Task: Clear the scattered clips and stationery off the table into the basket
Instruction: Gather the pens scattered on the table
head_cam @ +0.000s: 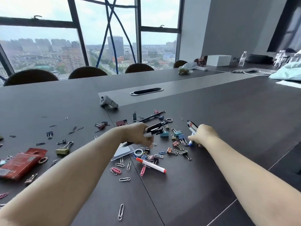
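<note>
Binder clips (176,133) and paper clips (124,179) lie scattered over the dark table (228,119). My left hand (138,134) grips a bundle of black and silver pens (155,128) above the pile. My right hand (203,134) holds markers (192,125), one with a blue cap pointing down at the table. A white marker with red ends (150,165) lies among the clips. A clear card sleeve (122,151) and a roll of tape (138,152) sit under my left hand. No basket is in view.
Red packets (21,163) lie at the left edge. A grey controller (108,102) rests near the cable slot (146,91). Chairs (88,72) line the far side. A white box (219,60), a bottle (242,58) and bags (285,70) crowd the far right.
</note>
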`<action>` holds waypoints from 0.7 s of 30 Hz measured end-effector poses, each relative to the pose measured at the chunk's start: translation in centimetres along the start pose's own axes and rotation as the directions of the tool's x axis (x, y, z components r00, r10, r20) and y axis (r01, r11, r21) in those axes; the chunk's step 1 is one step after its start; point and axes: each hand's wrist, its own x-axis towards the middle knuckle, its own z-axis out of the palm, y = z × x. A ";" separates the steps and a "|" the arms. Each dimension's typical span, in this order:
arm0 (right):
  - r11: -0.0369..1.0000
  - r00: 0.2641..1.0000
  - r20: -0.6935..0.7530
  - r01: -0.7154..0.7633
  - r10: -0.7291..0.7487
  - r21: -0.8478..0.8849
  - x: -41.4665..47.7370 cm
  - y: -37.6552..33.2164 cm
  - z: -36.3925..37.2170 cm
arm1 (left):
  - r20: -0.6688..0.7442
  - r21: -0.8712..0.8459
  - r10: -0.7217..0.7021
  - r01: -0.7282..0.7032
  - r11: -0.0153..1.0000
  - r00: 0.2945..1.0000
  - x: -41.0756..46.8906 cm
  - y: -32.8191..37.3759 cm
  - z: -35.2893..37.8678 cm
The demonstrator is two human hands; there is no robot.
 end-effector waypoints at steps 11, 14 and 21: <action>0.802 0.981 0.071 0.105 -0.181 0.587 -2.1 -0.6 1.2 | 0.146 0.100 0.060 -0.075 0.992 0.987 -3.4 0.3 2.2; 0.741 0.954 0.079 0.170 -0.288 0.649 -2.5 -0.5 1.1 | 0.130 0.165 0.055 -0.077 0.983 0.990 -3.4 0.2 3.0; 0.791 0.920 -0.015 0.345 -0.392 0.506 -2.5 -0.2 1.9 | 0.007 0.148 0.061 -0.062 0.987 0.998 -2.9 -0.5 3.5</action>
